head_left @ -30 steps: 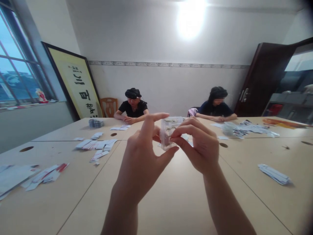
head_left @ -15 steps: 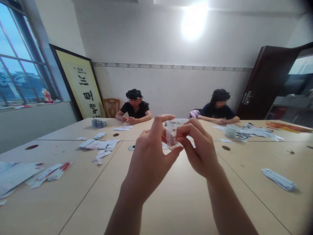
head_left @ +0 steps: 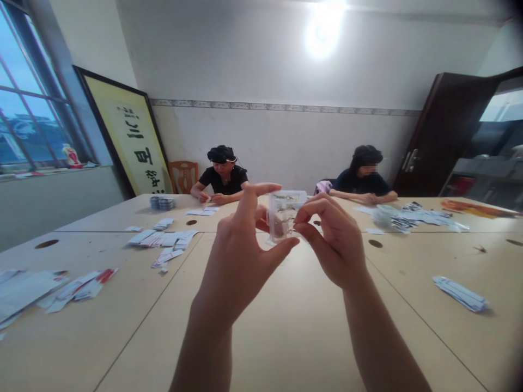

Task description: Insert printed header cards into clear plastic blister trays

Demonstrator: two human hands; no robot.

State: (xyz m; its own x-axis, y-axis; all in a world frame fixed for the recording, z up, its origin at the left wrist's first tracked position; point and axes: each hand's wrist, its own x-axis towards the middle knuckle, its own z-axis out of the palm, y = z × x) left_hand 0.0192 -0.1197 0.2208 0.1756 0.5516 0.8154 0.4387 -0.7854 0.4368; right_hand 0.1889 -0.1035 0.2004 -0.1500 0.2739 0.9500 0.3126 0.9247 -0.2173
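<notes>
A small clear box point(head_left: 281, 203) is held up above the counter point(head_left: 302, 337), in front of the body, by the left hand point(head_left: 237, 261). Inside it, thin greenish-brown sprigs are seen through the wall in the upper part, and a duller brownish patch is seen lower down; neither can be identified more closely. The left grip is spread around the box, with the index finger extended along its top edge, the thumb below and other fingers behind. The right hand point(head_left: 337, 239) is brought to the box's right side, its grip narrowed to a pinch of thumb and index finger; whether anything is caught between the tips cannot be told. The box is thus placed between the two hands, overlapped at its right edge by the right fingers.

On the counter, loose paper slips point(head_left: 163, 239) are spread to the left, and a paper bundle point(head_left: 460, 294) is laid to the right. Farther back, a pale translucent heap point(head_left: 383, 218) is seen, its contents unclear.
</notes>
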